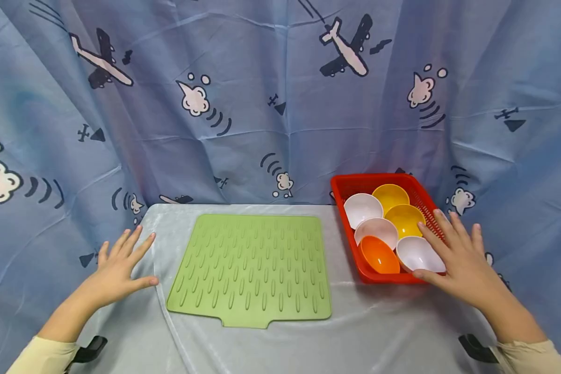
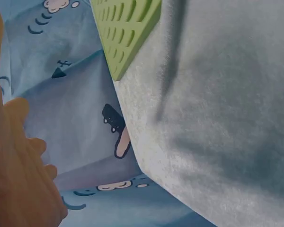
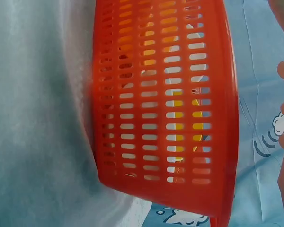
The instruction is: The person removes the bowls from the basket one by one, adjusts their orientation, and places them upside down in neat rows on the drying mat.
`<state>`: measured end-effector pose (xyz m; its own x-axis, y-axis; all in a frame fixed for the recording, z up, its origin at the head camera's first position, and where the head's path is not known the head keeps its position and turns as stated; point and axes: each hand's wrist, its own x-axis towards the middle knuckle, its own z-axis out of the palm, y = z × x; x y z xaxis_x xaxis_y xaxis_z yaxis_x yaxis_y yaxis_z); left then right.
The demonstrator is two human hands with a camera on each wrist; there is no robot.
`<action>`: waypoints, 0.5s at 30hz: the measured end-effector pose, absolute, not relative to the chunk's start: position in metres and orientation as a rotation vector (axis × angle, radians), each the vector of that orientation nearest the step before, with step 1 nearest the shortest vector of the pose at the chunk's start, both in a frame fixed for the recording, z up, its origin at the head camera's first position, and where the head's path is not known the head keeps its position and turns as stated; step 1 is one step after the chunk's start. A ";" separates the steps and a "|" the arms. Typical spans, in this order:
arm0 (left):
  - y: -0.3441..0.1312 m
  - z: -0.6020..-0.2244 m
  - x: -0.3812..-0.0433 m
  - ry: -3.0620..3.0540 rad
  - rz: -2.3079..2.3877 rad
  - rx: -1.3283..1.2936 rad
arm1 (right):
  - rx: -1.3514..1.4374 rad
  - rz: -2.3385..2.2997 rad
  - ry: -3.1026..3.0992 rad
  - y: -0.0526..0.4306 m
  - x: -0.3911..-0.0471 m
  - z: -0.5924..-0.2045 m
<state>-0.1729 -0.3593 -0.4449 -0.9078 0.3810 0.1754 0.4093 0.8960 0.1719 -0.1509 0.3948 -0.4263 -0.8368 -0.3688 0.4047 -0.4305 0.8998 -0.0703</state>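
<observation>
My left hand [image 1: 117, 272] hovers at the left of the table with its fingers spread and nothing in it; the green ribbed mat [image 1: 252, 265] lies to its right. On the other side, my right hand [image 1: 463, 262] is held with spread fingers over the right front corner of a red plastic basket [image 1: 362, 270]. Whether it touches the rim I cannot tell. Inside the basket sit several small bowls: orange [image 1: 378, 255], pale pink [image 1: 376, 231], yellow [image 1: 405, 219] and white [image 1: 418, 253] among them. In the right wrist view the slotted basket wall [image 3: 151, 104] fills the middle.
A pale grey cloth [image 1: 355, 332] covers the table. Behind it hangs a blue curtain [image 1: 243, 93] printed with planes and clouds, which also borders both sides. Black straps [image 1: 91, 349] show at the wrists.
</observation>
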 end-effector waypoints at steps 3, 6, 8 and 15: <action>-0.359 -0.447 -0.172 -2.909 -0.356 -0.615 | 0.610 0.246 -2.660 0.391 -0.154 -0.426; -0.354 -0.447 -0.171 -2.902 -0.394 -0.624 | 0.619 0.279 -2.656 0.388 -0.156 -0.423; -0.351 -0.447 -0.170 -2.896 -0.427 -0.629 | 0.618 0.305 -2.662 0.385 -0.158 -0.420; -0.342 -0.448 -0.168 -2.872 -0.513 -0.654 | 0.606 0.387 -2.688 0.379 -0.159 -0.417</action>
